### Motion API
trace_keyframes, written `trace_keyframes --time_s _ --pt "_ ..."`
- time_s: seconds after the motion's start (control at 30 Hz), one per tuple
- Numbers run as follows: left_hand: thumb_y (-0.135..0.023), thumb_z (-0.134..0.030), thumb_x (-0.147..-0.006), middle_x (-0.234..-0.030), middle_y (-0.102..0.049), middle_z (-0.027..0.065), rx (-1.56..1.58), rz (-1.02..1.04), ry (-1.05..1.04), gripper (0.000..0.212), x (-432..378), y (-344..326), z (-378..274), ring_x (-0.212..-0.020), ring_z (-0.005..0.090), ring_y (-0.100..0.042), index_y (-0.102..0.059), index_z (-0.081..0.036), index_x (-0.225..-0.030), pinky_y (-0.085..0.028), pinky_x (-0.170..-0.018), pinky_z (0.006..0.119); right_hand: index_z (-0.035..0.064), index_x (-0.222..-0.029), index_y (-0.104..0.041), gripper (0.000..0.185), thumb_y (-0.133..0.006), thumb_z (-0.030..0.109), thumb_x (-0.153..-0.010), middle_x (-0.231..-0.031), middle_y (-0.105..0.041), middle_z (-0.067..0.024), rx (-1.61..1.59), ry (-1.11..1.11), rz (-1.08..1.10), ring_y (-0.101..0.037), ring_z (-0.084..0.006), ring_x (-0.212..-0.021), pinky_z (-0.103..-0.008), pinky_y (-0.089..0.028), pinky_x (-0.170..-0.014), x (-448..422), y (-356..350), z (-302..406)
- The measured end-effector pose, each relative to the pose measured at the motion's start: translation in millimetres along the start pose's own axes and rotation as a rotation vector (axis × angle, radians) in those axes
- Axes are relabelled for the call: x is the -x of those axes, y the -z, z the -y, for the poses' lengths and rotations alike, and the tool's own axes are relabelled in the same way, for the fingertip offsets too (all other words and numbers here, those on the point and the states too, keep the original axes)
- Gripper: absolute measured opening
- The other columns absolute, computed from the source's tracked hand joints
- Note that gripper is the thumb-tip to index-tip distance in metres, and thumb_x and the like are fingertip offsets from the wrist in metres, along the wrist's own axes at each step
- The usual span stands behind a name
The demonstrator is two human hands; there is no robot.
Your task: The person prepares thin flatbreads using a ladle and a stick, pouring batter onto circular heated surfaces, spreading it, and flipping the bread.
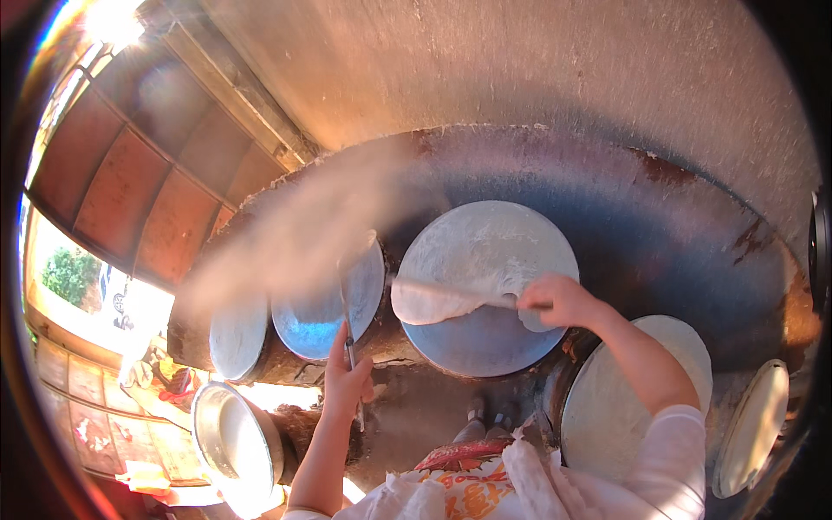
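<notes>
A round griddle (484, 348) lies before me, with pale batter (494, 240) over its back part and a bare strip at its front. My right hand (558, 300) holds a flat spreading blade (448, 292), which lies across the batter's front edge. In my left hand (348, 380) is a thin metal tool (351, 344), upright in front of a second round griddle (325, 318). That griddle has a bluish sheen and is partly hidden by a blurred, steam-like haze. A third pale round surface (239, 341) stands farther left.
A metal basin (237, 442) with pale contents stands at the lower left. A large pale round surface (601, 403) lies under my right forearm, with a round lid-like disc (751, 429) at the far right. A dark, curved worktop (637, 260) runs along the wall.
</notes>
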State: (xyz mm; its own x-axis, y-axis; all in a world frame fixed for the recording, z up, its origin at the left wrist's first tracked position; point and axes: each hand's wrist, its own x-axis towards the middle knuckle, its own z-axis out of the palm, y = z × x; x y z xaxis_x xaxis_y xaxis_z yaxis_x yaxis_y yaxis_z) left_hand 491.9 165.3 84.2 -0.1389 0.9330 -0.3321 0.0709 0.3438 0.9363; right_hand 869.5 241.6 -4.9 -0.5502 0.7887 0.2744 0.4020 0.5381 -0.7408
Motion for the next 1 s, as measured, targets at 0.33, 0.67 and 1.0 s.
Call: trace_keyframes --time_s 0.33,0.67,1.0 --pt "-0.047 0.002 -0.083 -0.053 -0.042 -0.0028 -0.133 0.146 0.264 0.068 55 21 27 -0.037 0.0069 -0.039 -0.024 -0.020 -0.143 -0.030 -0.034 0.022 0.0030 -0.090 -0.066 0.034 -0.061 -0.002 -0.057 -0.083 -0.063 -0.0102 -0.138 -0.261 0.121 -0.059 -0.0197 -0.069 -0.0300 -0.045 -0.061 51 51 14" --pt "-0.051 0.000 -0.083 -0.061 -0.050 0.0000 -0.254 0.414 0.181 0.067 72 -16 54 -0.040 0.0079 -0.043 -0.024 -0.018 -0.142 -0.035 -0.037 0.023 -0.0010 -0.090 -0.064 0.032 -0.058 -0.012 -0.060 -0.096 -0.060 -0.0091 -0.111 -0.492 -0.411 -0.060 -0.0210 -0.084 -0.0282 -0.047 -0.070 105 -6 49" --pt "-0.043 -0.002 -0.090 -0.052 -0.036 -0.0031 0.063 0.408 -0.130 0.065 44 57 -30 -0.038 0.0067 -0.035 -0.013 -0.021 -0.144 -0.029 -0.034 0.022 0.0047 -0.102 -0.054 0.030 -0.057 -0.005 -0.074 -0.099 -0.061 -0.0108 -0.741 -0.679 -0.728 -0.060 -0.0161 -0.073 -0.0254 -0.047 -0.059 58 -177 194"
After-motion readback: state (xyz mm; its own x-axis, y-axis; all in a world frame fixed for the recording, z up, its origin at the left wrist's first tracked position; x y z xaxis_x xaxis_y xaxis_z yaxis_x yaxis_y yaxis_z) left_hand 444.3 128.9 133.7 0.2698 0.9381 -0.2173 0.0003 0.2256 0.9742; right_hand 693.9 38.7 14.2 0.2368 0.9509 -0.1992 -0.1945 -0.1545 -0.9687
